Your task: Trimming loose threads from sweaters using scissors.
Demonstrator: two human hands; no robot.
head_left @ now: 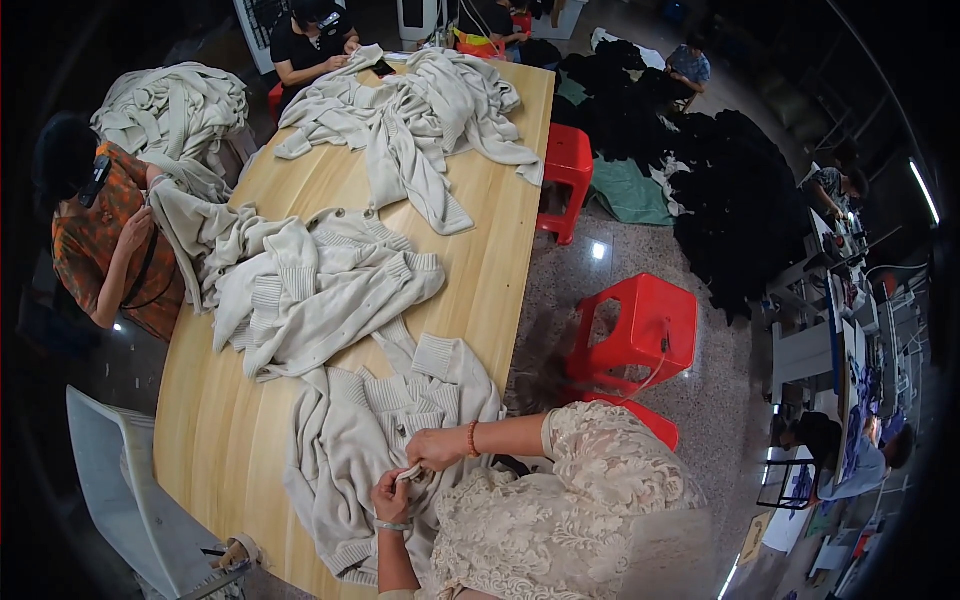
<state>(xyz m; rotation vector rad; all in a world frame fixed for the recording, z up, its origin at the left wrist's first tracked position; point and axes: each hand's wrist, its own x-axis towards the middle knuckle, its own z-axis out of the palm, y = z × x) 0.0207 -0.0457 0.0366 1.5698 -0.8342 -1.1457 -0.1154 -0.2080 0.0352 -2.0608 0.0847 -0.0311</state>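
Observation:
A light grey knit cardigan (340, 450) lies bunched on the near end of the wooden table, its ribbed bands and a dark button showing. My left hand (390, 497), with a pale bangle at the wrist, is closed on a small fold of its edge. Just above and to the right, my right hand (437, 449), wearing a beaded bracelet, pinches the same edge close to the left fingertips. The fold stands slightly raised between the two hands. Whether the fingers also hold something small is hidden.
The wooden table (490, 290) bears more grey cardigans (320, 290). A person in an orange patterned shirt (120, 230) handles one at left; another person (310, 50) works at the far end. Red stools (640, 320) stand at right, near a black fabric heap (740, 200). A white bin (130, 480) stands near left.

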